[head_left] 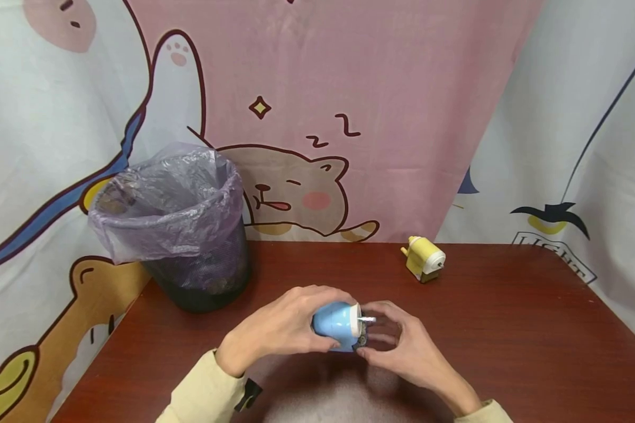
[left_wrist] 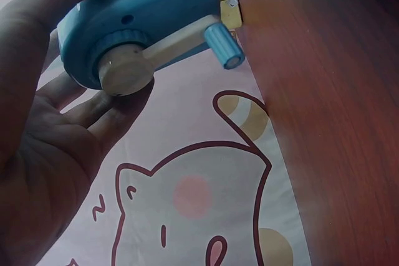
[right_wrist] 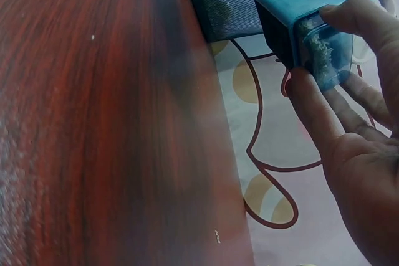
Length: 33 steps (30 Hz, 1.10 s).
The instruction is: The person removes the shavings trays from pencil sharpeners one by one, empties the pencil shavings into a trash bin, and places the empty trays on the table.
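Observation:
In the head view my left hand (head_left: pixel 291 323) grips the body of a blue crank pencil sharpener (head_left: pixel 332 322), held above the table. The left wrist view shows its pale crank arm (left_wrist: pixel 181 45) with a blue knob (left_wrist: pixel 224 46), and the left fingers curl beneath the body. My right hand (head_left: pixel 402 343) is at the sharpener's other side. Seen from the right wrist, thumb and finger pinch the edges of the clear shavings drawer (right_wrist: pixel 340 54), which holds pale shavings (right_wrist: pixel 321 54) and sits partly out of the body.
A black mesh bin (head_left: pixel 206 282) with a purple liner bag (head_left: pixel 153 217) stands at the back left of the reddish-brown table (head_left: pixel 508 329). A yellow crank sharpener (head_left: pixel 424 258) stands at the back right. Behind the table hangs a printed curtain (head_left: pixel 402 117).

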Tool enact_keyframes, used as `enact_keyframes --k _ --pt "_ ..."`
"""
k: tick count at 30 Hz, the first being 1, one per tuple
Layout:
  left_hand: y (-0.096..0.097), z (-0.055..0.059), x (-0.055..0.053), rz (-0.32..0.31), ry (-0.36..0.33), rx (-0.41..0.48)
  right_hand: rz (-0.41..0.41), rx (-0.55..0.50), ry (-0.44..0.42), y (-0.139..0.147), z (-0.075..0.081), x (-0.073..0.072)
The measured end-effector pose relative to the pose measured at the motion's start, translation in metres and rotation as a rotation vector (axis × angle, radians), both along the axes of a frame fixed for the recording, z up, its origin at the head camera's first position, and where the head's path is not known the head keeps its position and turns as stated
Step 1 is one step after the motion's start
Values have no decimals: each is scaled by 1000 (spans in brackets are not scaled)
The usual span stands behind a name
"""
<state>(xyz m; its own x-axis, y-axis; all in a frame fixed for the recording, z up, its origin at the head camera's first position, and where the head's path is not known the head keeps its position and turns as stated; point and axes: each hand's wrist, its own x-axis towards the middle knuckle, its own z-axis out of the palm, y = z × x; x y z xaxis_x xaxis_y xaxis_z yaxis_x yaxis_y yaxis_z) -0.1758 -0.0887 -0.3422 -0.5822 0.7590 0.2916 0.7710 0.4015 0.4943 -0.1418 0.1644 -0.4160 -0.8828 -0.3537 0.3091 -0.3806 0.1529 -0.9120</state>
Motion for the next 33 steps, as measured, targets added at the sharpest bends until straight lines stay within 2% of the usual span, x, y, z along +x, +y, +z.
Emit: enact_keyframes --k 33 --pt "-3 1 0 30 -4 -12 -33 8 -60 3 5 5"
